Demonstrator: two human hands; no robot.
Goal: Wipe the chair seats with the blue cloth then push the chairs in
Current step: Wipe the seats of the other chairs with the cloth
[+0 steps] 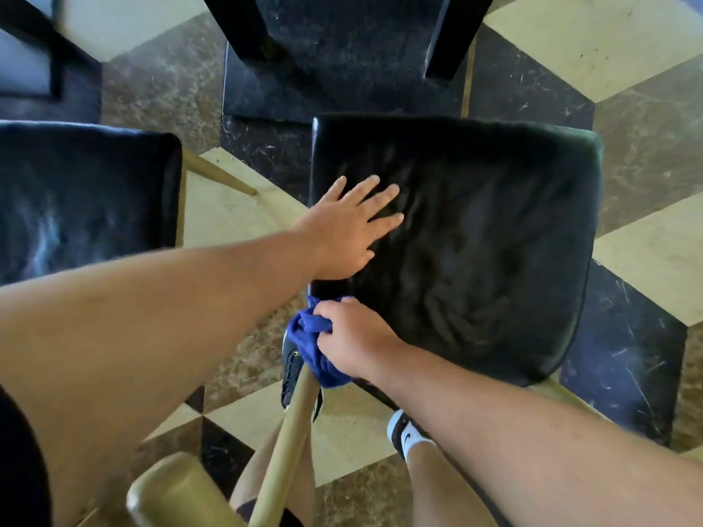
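While a person leans over a black padded chair seat [475, 230], seen from the head-worn camera, the left hand [348, 232] lies flat on the seat's left side, palm down, fingers spread and gripping nothing. The right hand [352, 342] is clenched around a bunched blue cloth [304, 336] at the seat's near left corner, the cloth hanging partly over the edge beside a light wooden chair leg [289, 443]. A second black chair seat [83, 199] stands to the left, apart from the first. Beyond the seats rise the dark legs of a table [342, 51]. Below, the floor [627, 51] shows a pattern of cream, brown and black tiles, and the person's shoes [405, 437] are visible under the near edge of the seat.
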